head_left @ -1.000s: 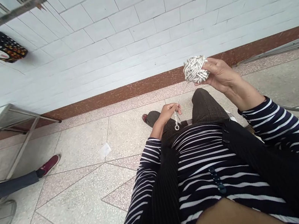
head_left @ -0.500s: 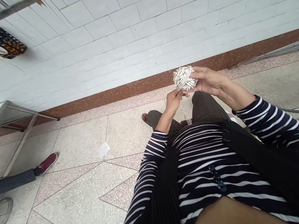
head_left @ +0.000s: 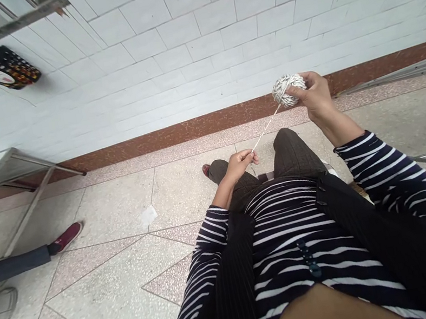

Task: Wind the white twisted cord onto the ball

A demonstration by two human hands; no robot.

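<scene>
Right hand closed round a ball of white cord, left hand pinching its loose strand.

The ball is held up before the red-brown skirting of the tiled wall; the strand runs taut and slanting down to the left fingertips, above the dark-trousered knees; at far left another person's leg and red shoe lie on the terrazzo floor, under a metal table frame.

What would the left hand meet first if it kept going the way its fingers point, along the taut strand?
Probably the ball of cord in the right hand. The left hand pinches the strand, which runs up-right to that ball, with nothing between as far as the view shows; depth is unclear.
</scene>
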